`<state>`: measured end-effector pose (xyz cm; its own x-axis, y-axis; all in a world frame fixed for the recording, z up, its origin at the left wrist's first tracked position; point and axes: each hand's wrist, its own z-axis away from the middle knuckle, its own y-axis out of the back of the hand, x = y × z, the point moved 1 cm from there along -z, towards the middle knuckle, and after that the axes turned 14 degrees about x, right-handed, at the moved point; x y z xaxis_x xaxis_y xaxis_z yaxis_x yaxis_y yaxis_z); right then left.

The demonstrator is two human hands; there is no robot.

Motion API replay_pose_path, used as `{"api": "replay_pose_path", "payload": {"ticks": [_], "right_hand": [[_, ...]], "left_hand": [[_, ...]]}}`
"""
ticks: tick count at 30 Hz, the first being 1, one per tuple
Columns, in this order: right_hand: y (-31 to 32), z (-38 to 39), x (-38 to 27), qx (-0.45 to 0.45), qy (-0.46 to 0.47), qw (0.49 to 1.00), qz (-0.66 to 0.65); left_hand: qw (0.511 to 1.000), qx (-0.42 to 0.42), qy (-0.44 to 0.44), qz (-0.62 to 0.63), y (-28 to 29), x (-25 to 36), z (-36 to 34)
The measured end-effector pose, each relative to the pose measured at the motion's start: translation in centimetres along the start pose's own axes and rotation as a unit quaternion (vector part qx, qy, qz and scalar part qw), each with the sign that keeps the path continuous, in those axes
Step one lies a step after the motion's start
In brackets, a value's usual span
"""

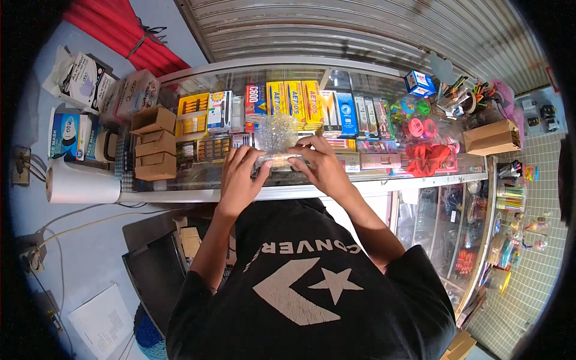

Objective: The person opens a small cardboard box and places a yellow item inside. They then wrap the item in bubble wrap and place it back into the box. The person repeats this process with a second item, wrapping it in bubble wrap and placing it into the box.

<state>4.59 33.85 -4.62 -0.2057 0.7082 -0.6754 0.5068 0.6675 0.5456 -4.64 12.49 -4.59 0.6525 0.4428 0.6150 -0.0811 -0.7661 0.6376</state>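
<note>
Near the front edge of the glass counter, both my hands grip a small roll of clear bubble wrap. The loose end of the wrap lies spread beyond the roll on the glass. My left hand closes on the roll's left end, thumb on the near side. At the right end, my right hand pinches it with fingers curled over. Something pale shows through the rolled layers, but I cannot make out what it is. Beneath the glass, boxes of pens lie in rows just past the wrap.
Brown cardboard boxes stand on the counter's left, beside a white roll and mask boxes. To the right are a red ribbon bow, tape rolls, a cup of pens and an open carton. A metal shutter rises behind.
</note>
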Motion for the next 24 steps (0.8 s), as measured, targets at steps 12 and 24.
{"api": "replay_pose_path", "payload": {"ticks": [12, 24], "right_hand": [[-0.7, -0.1, 0.0, 0.017, 0.009, 1.0, 0.021], [0.0, -0.2, -0.3, 0.004, 0.036, 0.999, 0.028]], "left_hand": [[0.999, 0.043, -0.032, 0.005, -0.4, 0.4, -0.6], [0.992, -0.012, -0.112, -0.057, 0.5, 0.4, -1.0]]}}
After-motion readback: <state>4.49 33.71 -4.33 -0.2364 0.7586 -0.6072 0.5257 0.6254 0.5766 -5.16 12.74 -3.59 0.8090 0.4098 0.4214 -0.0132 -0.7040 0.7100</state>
